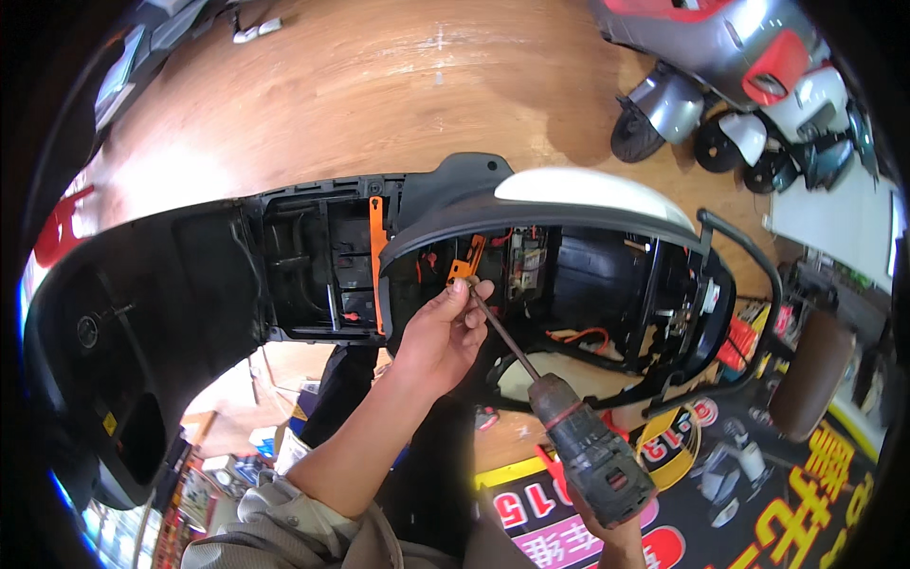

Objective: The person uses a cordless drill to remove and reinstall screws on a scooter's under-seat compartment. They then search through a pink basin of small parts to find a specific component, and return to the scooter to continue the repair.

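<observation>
My right hand [614, 542] grips a dark cordless drill [597, 455], mostly covering the hand from above. From its chuck a long thin driver bit [507, 339] points up and left. My left hand [438, 339] is closed, thumb and fingers pinched at the bit's tip; whether a screw is between them is hidden. Just beyond those fingertips sits an orange bracket [468, 256] inside the opened body of a scooter [417, 204]. An upright orange bar [376, 266] crosses the frame to the left of my left hand.
Black front panelling [161, 313] of the scooter stretches left. Its white-topped rear body and black grab rail [773, 275] lie right, near a brown padded backrest [810, 375]. More scooters [664, 104] stand at the far right on the wooden floor [379, 85]. A printed mat [758, 493] lies lower right.
</observation>
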Tool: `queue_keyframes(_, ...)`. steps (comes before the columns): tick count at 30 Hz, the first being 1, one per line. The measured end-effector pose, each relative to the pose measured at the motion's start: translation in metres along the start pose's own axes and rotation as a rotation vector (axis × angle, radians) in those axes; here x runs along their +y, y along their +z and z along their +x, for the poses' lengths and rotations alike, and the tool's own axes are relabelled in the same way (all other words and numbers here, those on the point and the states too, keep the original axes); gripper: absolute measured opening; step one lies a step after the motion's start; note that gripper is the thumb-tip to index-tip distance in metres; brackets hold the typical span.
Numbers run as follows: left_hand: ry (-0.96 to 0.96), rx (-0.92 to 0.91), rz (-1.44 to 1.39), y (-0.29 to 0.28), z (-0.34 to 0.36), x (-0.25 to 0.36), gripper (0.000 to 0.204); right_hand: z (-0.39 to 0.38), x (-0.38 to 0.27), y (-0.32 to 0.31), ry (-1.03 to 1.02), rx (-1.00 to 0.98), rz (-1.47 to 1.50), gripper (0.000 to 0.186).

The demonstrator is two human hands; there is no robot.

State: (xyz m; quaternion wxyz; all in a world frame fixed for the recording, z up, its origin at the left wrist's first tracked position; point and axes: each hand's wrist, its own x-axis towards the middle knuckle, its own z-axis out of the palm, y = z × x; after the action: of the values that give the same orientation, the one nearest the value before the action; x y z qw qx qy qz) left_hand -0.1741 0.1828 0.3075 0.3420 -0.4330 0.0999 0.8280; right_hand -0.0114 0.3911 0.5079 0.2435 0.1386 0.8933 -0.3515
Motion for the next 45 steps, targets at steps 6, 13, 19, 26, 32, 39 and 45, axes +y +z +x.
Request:
queue_keyframes(6, 0.078, 0.218, -0.027, -0.017, 0.106, 0.005, 0.016, 0.13, 0.008, 0.0, -0.084, -0.112, -0.208, 0.041)
queue_keyframes(13, 0.297, 0.503, 0.062, -0.049, 0.209, -0.009, 0.017, 0.215, 0.078, 0.055, -0.005, -0.167, -0.247, 0.037)
queue_keyframes(19, 0.437, 0.472, 0.162, -0.072, 0.231, -0.014, 0.012, 0.24, 0.093, 0.072, -0.046, -0.201, -0.113, 0.039)
queue_keyframes(26, 0.677, 0.37, 1.235, -0.132, 0.265, -0.015, 0.015, 0.249, 0.09, 0.082, 0.137, -0.214, 0.002, 0.042)
queue_keyframes(32, 0.668, 0.744, 1.881, -0.141, 0.266, -0.024, 0.029, 0.247, 0.084, 0.087, 0.109, -0.172, -0.132, 0.05)
queue_keyframes(39, 0.486, 0.774, 1.641, -0.113, 0.241, -0.013, 0.03, 0.257, 0.06, 0.086, -0.1, -0.164, -0.439, 0.037)
queue_keyframes(45, 0.333, 0.744, 1.81, -0.11, 0.245, -0.007, 0.034, 0.27, 0.044, 0.081, 0.006, -0.119, -0.11, 0.03)
